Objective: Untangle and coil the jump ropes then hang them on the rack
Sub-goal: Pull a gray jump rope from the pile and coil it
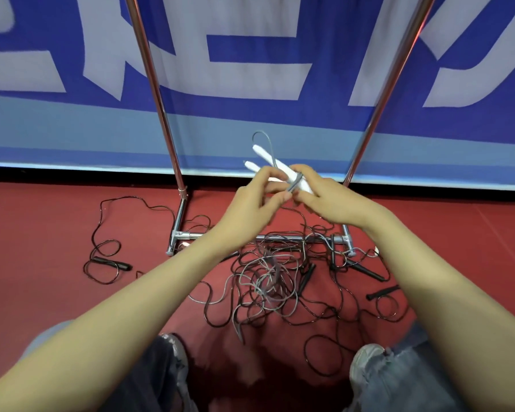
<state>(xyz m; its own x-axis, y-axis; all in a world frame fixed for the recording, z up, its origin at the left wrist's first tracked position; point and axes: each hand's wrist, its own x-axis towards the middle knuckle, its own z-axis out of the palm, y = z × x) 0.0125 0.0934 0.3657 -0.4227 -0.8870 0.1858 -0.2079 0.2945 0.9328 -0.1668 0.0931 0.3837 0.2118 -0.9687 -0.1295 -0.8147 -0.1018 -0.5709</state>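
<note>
The fingers of the left hand [257, 200] pinch the grey cord [295, 181] where it crosses the two white handles [265, 156]. The right hand [324, 200] curls around these same handles, above the base of the rack [220, 236]. The rest of this cord seems to lie mixed with the black ropes [324, 295] on the floor, so I think a quick pull upward can tighten the tangle there.

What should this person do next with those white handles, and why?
Probably draw more grey cord up: the left hand and right hand hold the white handles together with one turn round them, but most cord lies tangled among black ropes on the floor.
</note>
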